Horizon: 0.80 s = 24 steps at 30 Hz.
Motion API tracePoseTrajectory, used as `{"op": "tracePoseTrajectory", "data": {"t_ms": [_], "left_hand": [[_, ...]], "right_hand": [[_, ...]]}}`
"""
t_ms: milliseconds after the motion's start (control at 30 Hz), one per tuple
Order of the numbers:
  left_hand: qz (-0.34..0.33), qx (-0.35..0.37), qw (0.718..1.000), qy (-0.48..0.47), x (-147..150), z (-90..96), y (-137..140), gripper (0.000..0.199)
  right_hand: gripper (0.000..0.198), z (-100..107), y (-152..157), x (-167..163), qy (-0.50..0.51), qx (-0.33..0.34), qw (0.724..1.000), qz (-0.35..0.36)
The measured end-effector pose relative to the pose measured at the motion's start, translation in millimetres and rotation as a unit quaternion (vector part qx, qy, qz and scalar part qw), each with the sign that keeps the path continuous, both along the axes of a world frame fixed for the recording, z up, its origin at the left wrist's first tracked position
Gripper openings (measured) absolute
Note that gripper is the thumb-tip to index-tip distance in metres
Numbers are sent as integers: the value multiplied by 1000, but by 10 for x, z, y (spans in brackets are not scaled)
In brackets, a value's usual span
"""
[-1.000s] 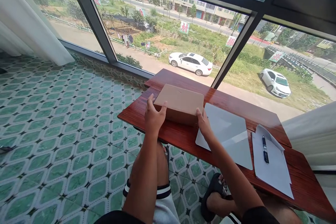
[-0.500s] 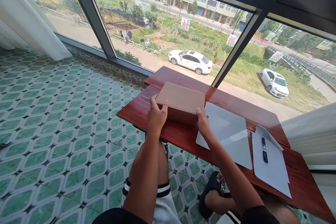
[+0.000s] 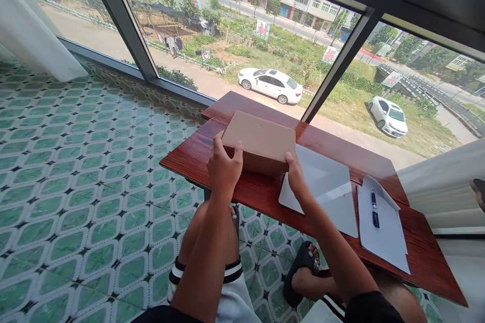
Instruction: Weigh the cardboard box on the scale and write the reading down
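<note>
i am clamping the cardboard box [image 3: 259, 140] between left hand [image 3: 224, 167] and right hand [image 3: 296, 177], its long axis running hand to hand.

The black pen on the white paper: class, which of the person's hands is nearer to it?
Right. The right hand grips the brown cardboard box's near right corner, on the side towards the black pen. The left hand holds the box's left corner, farther away.

A closed brown cardboard box [image 3: 258, 142] sits flat on the table's left end.
</note>
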State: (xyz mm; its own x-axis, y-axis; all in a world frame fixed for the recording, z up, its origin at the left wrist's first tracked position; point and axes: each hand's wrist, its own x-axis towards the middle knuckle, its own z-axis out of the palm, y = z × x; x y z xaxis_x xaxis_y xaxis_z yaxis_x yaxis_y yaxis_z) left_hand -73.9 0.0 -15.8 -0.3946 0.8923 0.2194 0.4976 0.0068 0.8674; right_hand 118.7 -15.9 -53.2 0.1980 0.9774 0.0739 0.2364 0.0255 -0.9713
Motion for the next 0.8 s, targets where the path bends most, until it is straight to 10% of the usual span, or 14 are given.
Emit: {"op": "tracePoseTrajectory", "data": {"t_ms": [400,800], "left_hand": [[6,118,992,41,173,18,-102,52],[-158,201,958,-126,480,-53,-153,47]], "right_hand": [[58,304,-196,239,8,45,999,-21],[52,418,-573,737,-20,66,996,-53]]}}
